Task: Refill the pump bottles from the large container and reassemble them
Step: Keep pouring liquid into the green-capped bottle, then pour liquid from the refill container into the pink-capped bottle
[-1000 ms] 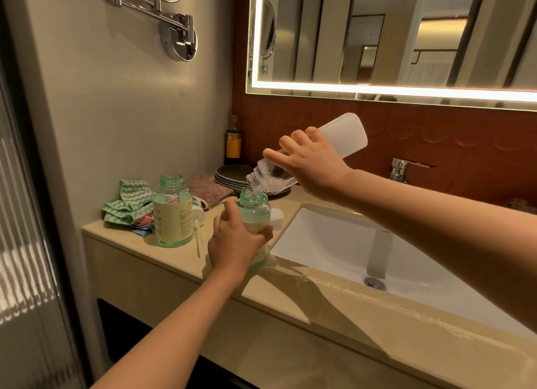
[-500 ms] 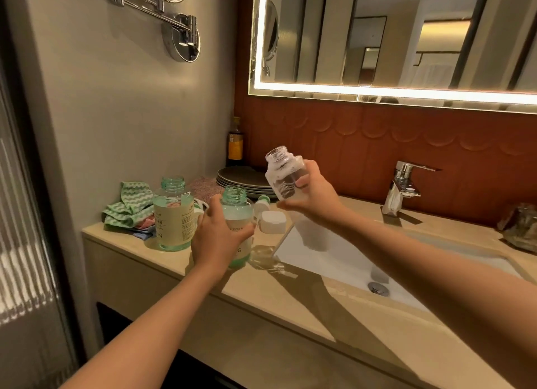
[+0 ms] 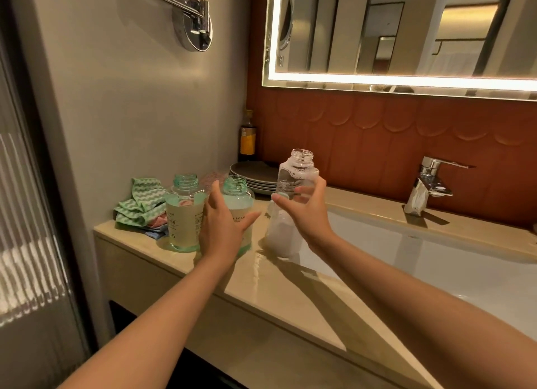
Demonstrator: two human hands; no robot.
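Note:
Two green-tinted pump bottles stand uncapped at the counter's left end. The left bottle holds pale liquid. My left hand rests against the front of the right bottle, thumb and fingers spread and nearly straight. The large clear container stands upright on the counter beside the sink, its mouth open and foam inside its neck. My right hand lies against its near side with fingers spread loosely, not clamped round it.
Green zigzag cloths lie heaped by the wall. A stack of dark plates and a dark bottle stand behind the bottles. The white sink basin and chrome tap lie to the right. The beige counter looks wet near the container.
The large container went from tilted over the right bottle's mouth to upright on the counter. Both hands have loosened from a firm grip to spread fingers.

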